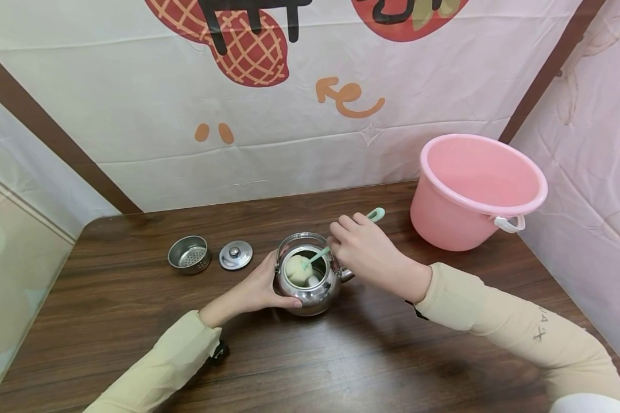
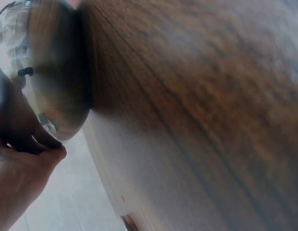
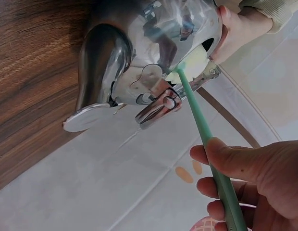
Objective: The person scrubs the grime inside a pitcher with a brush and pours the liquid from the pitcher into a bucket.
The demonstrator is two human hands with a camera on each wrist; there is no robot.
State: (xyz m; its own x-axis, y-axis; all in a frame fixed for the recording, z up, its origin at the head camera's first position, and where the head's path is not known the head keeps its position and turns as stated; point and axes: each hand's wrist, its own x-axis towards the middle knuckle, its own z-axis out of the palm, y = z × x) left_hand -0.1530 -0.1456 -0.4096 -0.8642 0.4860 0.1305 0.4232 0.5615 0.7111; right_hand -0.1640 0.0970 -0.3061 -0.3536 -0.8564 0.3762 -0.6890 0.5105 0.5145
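Note:
A shiny metal teapot (image 1: 312, 298) stands on the wooden table without its lid. My left hand (image 1: 255, 289) grips its left side, thumb along the front and fingers behind. In the left wrist view, that hand (image 2: 24, 173) holds the rounded metal body. My right hand (image 1: 361, 246) grips the green handle of a sponge brush (image 3: 202, 125). The brush's pale yellow sponge head (image 1: 298, 269) sits in the round mouth of the pot, partly hidden inside. In the right wrist view, the fingers of my right hand (image 3: 254, 183) wrap the handle; the spout (image 3: 103, 67) points toward the table's far side.
A perforated metal strainer (image 1: 190, 255) and a round lid (image 1: 235, 254) with a knob lie left of the pot. A large pink bucket (image 1: 454, 223) with a white handle clip stands at the back right. A printed cloth (image 1: 299, 155) hangs behind the table (image 1: 134, 327).

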